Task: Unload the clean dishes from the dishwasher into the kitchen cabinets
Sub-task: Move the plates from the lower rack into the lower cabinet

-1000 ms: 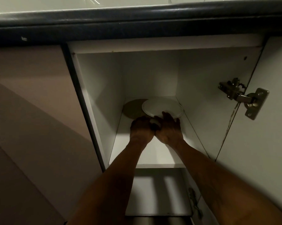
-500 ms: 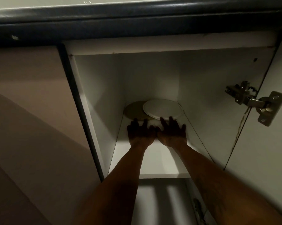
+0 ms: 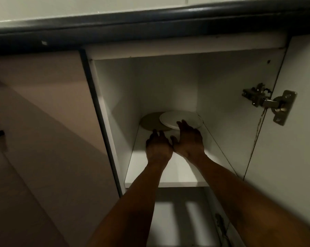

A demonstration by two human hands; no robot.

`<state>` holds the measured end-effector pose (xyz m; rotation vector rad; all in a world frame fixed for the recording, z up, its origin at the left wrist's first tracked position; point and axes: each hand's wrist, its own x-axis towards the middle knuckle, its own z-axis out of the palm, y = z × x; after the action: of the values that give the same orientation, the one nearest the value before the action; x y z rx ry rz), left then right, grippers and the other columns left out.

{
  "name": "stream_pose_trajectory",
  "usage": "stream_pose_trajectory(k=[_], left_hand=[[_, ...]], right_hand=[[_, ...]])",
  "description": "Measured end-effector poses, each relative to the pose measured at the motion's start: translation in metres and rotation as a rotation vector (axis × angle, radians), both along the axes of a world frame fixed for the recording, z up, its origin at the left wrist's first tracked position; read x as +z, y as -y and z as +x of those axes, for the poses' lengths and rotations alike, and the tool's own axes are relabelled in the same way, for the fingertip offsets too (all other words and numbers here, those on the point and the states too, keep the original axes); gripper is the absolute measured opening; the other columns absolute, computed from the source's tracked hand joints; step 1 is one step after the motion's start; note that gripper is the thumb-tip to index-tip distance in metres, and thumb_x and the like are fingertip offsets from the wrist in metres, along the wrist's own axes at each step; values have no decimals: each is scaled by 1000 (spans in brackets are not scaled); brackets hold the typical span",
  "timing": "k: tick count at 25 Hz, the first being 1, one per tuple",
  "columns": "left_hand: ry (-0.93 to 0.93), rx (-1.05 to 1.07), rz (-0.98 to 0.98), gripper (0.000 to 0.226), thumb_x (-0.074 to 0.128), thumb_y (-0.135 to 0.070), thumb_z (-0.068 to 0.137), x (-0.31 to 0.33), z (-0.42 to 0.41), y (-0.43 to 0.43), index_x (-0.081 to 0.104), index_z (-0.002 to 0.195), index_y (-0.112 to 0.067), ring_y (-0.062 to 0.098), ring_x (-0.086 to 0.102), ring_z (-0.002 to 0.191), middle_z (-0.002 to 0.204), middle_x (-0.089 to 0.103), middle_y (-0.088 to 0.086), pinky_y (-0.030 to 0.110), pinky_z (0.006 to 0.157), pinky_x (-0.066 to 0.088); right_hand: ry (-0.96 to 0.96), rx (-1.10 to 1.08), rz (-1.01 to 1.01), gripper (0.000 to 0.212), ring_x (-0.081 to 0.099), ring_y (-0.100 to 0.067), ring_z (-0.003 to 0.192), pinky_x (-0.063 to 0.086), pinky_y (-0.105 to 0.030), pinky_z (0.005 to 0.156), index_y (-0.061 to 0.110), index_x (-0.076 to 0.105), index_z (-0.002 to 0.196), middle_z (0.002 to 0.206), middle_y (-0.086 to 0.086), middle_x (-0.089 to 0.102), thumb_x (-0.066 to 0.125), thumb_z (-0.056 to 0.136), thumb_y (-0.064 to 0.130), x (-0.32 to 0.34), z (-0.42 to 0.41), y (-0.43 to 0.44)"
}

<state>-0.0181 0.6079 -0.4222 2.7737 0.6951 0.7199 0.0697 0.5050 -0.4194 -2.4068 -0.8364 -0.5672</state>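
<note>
Left of the white plate [image 3: 181, 118], a brown plate [image 3: 150, 122] lies partly under it, at the back of the cabinet shelf [image 3: 141, 172]. The left hand [image 3: 158, 148] hovers in front, fingers loosely spread, empty. The right hand [image 3: 189, 141], fingers straight and slightly apart, reaches the white plate's near rim.

A dark countertop edge [image 3: 150, 24] runs above; a metal hinge [image 3: 268, 102] shows at right.
</note>
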Motion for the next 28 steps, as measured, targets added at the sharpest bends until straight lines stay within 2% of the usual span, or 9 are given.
stream_pose_trajectory(k=[1, 3, 5, 7, 11, 15, 17, 20, 28], left_hand=[[12, -6, -4, 76, 14, -50, 91, 6, -13, 8, 60, 133, -7, 37, 61, 115, 141, 52, 23, 45, 93, 50], [-107, -38, -50, 67, 21, -50, 97, 12, -38, 22, 49, 143, -10, 34, 42, 137, 152, 40, 19, 45, 111, 35], [-200, -36, -89, 60, 29, -49, 101, 16, -65, 29, 40, 149, -15, 29, 27, 146, 158, 30, 15, 45, 120, 20], [-317, -10, -129, 59, 31, -47, 101, 28, -96, 39, 36, 151, -16, 28, 24, 147, 160, 26, 14, 46, 121, 17], [-466, -48, -120, 64, 41, -46, 97, 84, -159, 67, 31, 152, -15, 29, 27, 146, 159, 27, 13, 47, 120, 20], [-539, -79, -149, 63, 44, -47, 96, 181, -214, 103, 34, 150, -17, 28, 30, 144, 157, 31, 11, 45, 117, 24], [-594, -101, -155, 61, 47, -45, 95, 237, -244, 124, 38, 148, -17, 30, 35, 142, 155, 34, 12, 47, 114, 28], [-580, -156, -135, 55, 50, -44, 93, 307, -284, 148, 47, 140, -16, 31, 50, 127, 142, 48, 11, 48, 105, 39], [-613, -278, -166, 50, 55, -41, 91, 455, -343, 174, 50, 135, -18, 26, 58, 113, 124, 56, 3, 45, 94, 50]], right_hand=[[98, 29, 37, 67, 60, -30, 121, 46, -45, 104, 20, 46, 146, 145, -8, 54, 65, 86, 40, 1, -9, 3], [100, 57, 30, 57, 69, -29, 103, 55, -40, 90, 15, 57, 137, 137, -9, 61, 67, 83, 31, 5, -30, 16], [-44, 79, -38, 57, 67, -29, 109, 54, -40, 94, 15, 57, 138, 144, -8, 55, 66, 83, 29, 9, -66, 31], [-148, 125, -105, 55, 64, -26, 117, 51, -37, 99, 16, 57, 138, 146, -5, 54, 64, 85, 26, 19, -108, 49], [-323, 115, -148, 54, 64, -26, 115, 50, -34, 95, 17, 55, 138, 142, -2, 57, 64, 86, 29, 76, -182, 84], [-483, 114, -207, 57, 54, -22, 131, 45, -34, 106, 22, 48, 144, 151, 1, 49, 60, 90, 34, 165, -238, 122], [-525, 109, -271, 58, 54, -21, 130, 47, -35, 105, 24, 46, 145, 151, 2, 48, 58, 90, 35, 221, -266, 142], [-566, 98, -272, 54, 55, -21, 129, 47, -35, 103, 23, 47, 144, 147, 0, 52, 59, 92, 33, 295, -306, 168], [-549, 106, -265, 52, 54, -19, 130, 45, -35, 105, 21, 46, 146, 147, 2, 52, 58, 96, 31, 433, -373, 205]])
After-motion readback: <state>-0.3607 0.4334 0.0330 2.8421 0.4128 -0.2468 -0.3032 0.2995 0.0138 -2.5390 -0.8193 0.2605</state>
